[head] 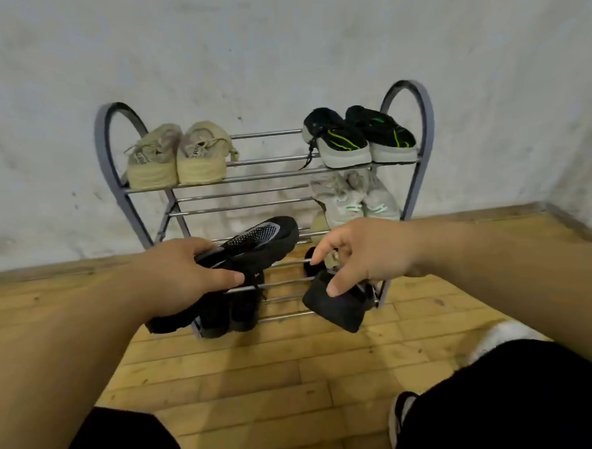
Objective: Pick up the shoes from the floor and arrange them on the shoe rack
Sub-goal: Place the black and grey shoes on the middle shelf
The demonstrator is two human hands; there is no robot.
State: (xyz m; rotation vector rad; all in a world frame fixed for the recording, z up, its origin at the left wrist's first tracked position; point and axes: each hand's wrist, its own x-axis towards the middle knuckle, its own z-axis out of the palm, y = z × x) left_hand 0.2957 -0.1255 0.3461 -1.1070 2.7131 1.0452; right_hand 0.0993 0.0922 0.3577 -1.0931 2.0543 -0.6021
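A metal shoe rack [271, 177] stands against the wall. Its top shelf carries a beige pair [178, 155] at the left and a black-and-green pair [358, 137] at the right. A grey pair [355, 197] rests on the middle shelf at the right. My left hand [184, 278] grips a black knit sneaker [257, 240] over the lower shelves. My right hand [361, 251] pinches a second black shoe [336, 308] by its edge at the bottom shelf's right end. Another black pair [229, 313] sits low on the rack's left, partly hidden by my left hand.
The rack stands on a wooden plank floor [261, 373] with a whitish wall [278, 53] behind it. My knees in black trousers [523, 394] fill the bottom corners. A white object [499, 337] lies on the floor at the right.
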